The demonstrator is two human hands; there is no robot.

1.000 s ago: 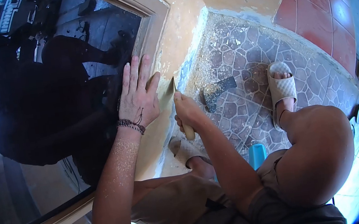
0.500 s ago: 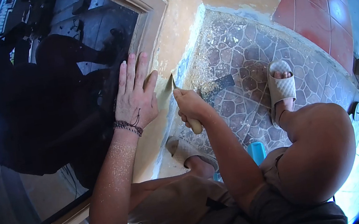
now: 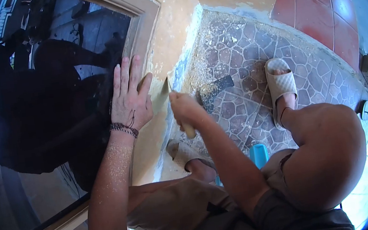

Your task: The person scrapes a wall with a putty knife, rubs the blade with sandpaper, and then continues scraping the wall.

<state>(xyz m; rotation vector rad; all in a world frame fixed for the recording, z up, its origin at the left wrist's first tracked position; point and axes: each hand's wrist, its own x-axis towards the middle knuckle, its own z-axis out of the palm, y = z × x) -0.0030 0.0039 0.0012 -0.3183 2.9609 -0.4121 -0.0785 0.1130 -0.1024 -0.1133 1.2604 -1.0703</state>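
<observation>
My left hand [image 3: 131, 101] lies flat with its fingers stretched out against the window frame [image 3: 144, 19] and the edge of the wall. A bracelet circles that wrist, and pale flakes dot the forearm. My right hand [image 3: 187, 109] is closed around a scraper [image 3: 189, 130] with a light-coloured handle. Its thin blade points away from me and meets the lower part of the yellow wall [image 3: 176, 26], where the paint is chipped. Much of the handle is hidden inside my fist.
Paint chips litter the stone-patterned floor [image 3: 253, 39] along the wall. A dark angular piece [image 3: 223, 84] lies among them. A turquoise object [image 3: 259, 155] sits beside my leg. Dark window glass [image 3: 53, 119] is at left, red tiles [image 3: 314, 2] at upper right. My sandalled feet flank the work area.
The view has shifted slightly, moving the whole scene left. My right hand still grips the scraper against the wall, its handle now more upright in view. My left hand stays pressed flat.
</observation>
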